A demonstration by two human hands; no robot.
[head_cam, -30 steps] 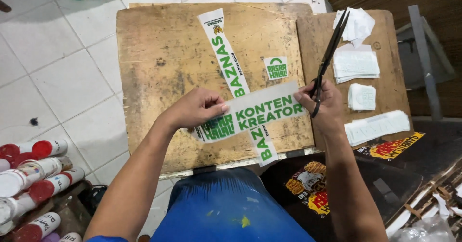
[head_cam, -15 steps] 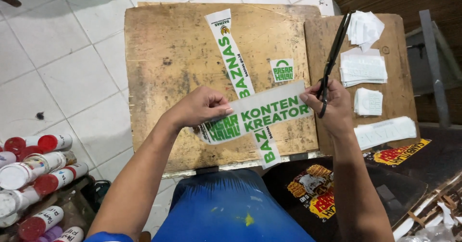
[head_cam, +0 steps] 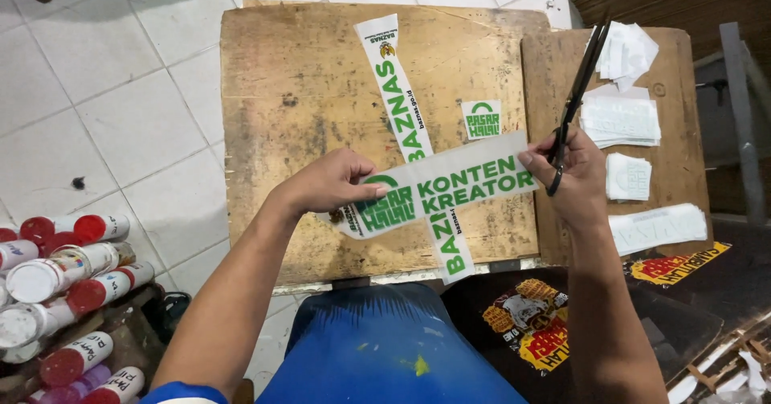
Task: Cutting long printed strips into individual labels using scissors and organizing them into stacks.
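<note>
Your single head camera looks almost straight down from above your shoulders, close over the wooden bench (head_cam: 305, 75), your forearms reaching up into frame, tiled floor (head_cam: 96, 107) at left.

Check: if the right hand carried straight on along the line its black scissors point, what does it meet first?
Probably the loose pile of white cut stickers at the far end of the smaller wooden board; the right hand aims the black scissors up-right there. Height above them is unclear.
</note>
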